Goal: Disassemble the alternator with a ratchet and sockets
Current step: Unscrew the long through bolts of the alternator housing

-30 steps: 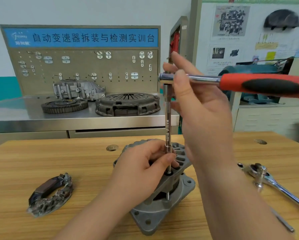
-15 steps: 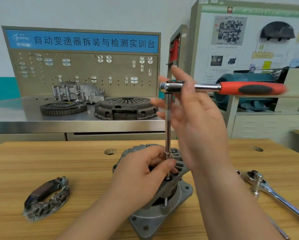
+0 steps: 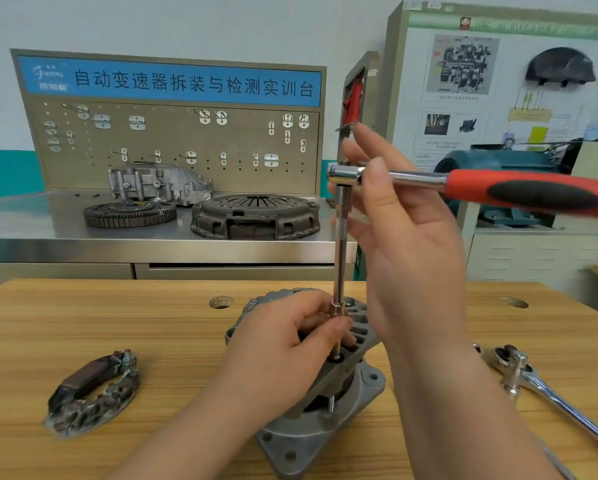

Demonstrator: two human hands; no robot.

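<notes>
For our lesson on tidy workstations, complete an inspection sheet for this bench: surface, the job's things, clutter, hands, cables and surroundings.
Surface: wooden bench with round holes.
Job's things: alternator on the bench, upper housing tilted; red-handled ratchet on a long extension bar set upright into it.
Clutter: loose horseshoe-shaped part at left; second chrome ratchet at right.
Hands: left hand pinches the extension bar low down; right hand holds the ratchet head between thumb and fingers.
Cables: nothing seen on the bench.
Surroundings: steel counter with clutch cover and ring gear; pegboard behind.
</notes>
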